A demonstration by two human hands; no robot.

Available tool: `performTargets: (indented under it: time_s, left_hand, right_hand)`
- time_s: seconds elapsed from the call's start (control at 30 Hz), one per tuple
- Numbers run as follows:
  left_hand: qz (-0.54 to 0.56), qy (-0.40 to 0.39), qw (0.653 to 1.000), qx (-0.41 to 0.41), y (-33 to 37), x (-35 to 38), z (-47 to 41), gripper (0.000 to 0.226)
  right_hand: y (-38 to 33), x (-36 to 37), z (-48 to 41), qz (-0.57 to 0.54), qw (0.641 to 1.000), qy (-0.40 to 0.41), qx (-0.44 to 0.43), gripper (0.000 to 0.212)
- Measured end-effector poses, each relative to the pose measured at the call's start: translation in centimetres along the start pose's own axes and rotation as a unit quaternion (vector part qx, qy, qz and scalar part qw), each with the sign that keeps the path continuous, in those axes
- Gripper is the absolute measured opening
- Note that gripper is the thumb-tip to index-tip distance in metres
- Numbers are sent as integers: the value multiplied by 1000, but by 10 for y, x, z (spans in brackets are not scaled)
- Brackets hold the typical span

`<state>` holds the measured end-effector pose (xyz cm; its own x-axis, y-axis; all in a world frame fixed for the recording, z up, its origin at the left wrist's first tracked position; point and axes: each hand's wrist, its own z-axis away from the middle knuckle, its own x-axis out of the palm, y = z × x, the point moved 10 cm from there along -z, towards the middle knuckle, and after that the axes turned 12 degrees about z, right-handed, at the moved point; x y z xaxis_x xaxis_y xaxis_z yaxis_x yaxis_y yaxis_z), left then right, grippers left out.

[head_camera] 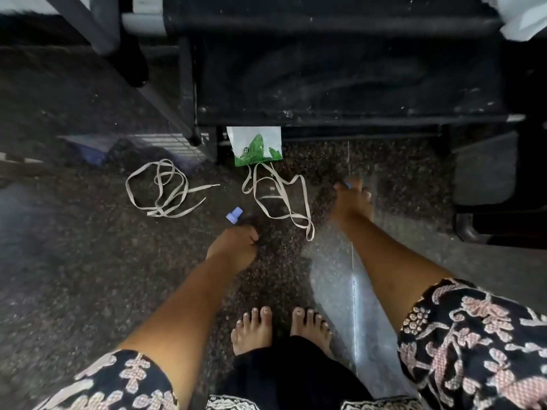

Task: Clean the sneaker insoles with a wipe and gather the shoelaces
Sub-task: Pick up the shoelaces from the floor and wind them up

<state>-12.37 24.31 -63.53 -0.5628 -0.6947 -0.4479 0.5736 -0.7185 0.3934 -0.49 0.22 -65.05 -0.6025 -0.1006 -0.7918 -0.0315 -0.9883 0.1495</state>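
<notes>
Two beige shoelaces lie loose on the dark speckled floor: the left lace (159,187) in a tangle, the right lace (278,199) just below a green-and-white wipe pack (256,146). My left hand (233,244) reaches down between the laces with its fingers curled, and a small blue piece (234,216) sticks out past its knuckles. My right hand (352,199) is low, to the right of the right lace, and pinches another small blue piece (347,184) at its fingertips. Dark shapes next to both hands blend into the floor. I cannot make out any insole.
A black shelf or rack (340,84) stands across the back, with the wipe pack at its foot. Metal legs (165,108) slant down at the left. A black object (503,226) sits at the right edge. My bare feet (281,327) are below the hands.
</notes>
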Motion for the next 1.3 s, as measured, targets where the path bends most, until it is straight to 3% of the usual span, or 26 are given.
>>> performTargets:
  time_s: [0.13, 0.23, 0.43, 0.57, 0.7, 0.93, 1.0, 1.13, 1.2, 1.3]
  left_hand:
    - [-11, -8, 1000, 8, 2, 6, -8, 27]
    - [8, 31, 999, -9, -1, -4, -16, 30]
    - [37, 163, 985, -42, -22, -42, -35, 46]
    - [28, 136, 988, -65, -31, -31, -53, 49]
    - [30, 134, 989, -48, -29, -16, -58, 42]
    - [175, 78, 981, 2, 15, -18, -5, 23]
    - [250, 69, 966, 14, 39, -31, 24, 14]
    - [457, 47, 888, 15, 99, -70, 104, 7]
    - [498, 33, 866, 6, 133, -94, 152, 11]
    - [510, 23, 860, 22, 184, -132, 222, 15]
  right_hand:
    - [7, 10, -20, 10, 999, -53, -12, 43]
    - [5, 9, -27, -12, 997, -71, -24, 33]
    - [-5, -18, -19, -195, 980, 38, -20, 27]
    - [-21, -26, -11, -256, 964, 62, -32, 13]
    - [-25, -13, -6, -298, 954, 30, -19, 14]
    - [-20, -18, 33, -408, 911, -43, 34, 25]
    - [-18, -29, 55, -471, 877, -76, 63, 24]
    - [-21, -93, 133, -625, 760, -158, 78, 20]
    - [-7, -139, 174, -660, 729, -165, 81, 24]
    - [31, -216, 229, -698, 698, -135, 87, 26]
